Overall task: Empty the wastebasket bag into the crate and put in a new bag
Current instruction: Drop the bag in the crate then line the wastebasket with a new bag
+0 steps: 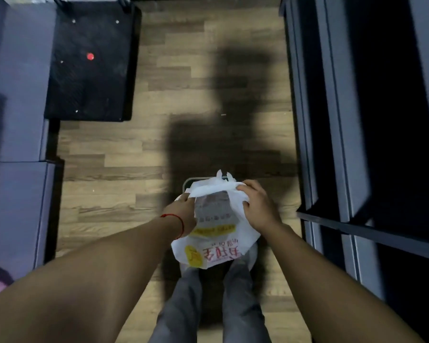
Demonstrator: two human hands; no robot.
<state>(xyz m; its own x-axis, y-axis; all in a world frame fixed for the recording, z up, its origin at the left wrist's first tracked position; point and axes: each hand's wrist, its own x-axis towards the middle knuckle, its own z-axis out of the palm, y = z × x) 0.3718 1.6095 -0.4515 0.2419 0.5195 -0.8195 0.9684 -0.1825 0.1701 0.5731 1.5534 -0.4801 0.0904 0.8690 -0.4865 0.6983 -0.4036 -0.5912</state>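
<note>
- A white, thin plastic carrier bag printed with red characters and yellow patches (214, 233) hangs low in the middle of the view, at about six o'clock from the picture's centre, above the person's grey trouser legs (208, 305).
- The left hand (182, 214) pinches the bag's upper edge at the bag's nine o'clock side, fingers curled closed on the plastic; a red string bracelet (180, 222) circles that wrist.
- The right hand (258, 206) grips the bag's top at its three o'clock side, fingers folded tightly over a bunched flap of plastic.
- Between the two hands the bag's mouth is pulled apart, the near face showing its print upside down.
- Just behind the bag, at its twelve o'clock, a curved grey rim of a small wastebasket (190, 181) peeks out; the rest of it is hidden by the bag.
- A black rectangular crate with a mesh floor (92, 60) sits at ten o'clock, well apart from the bag, with a small red round thing (90, 56) inside.
- Wood-pattern plank flooring (124, 154) lies beneath, crossed by the person's shadow.
- Dark shelving frames (344, 144) stand along three o'clock; grey-blue cabinets (15, 95) line nine o'clock.
</note>
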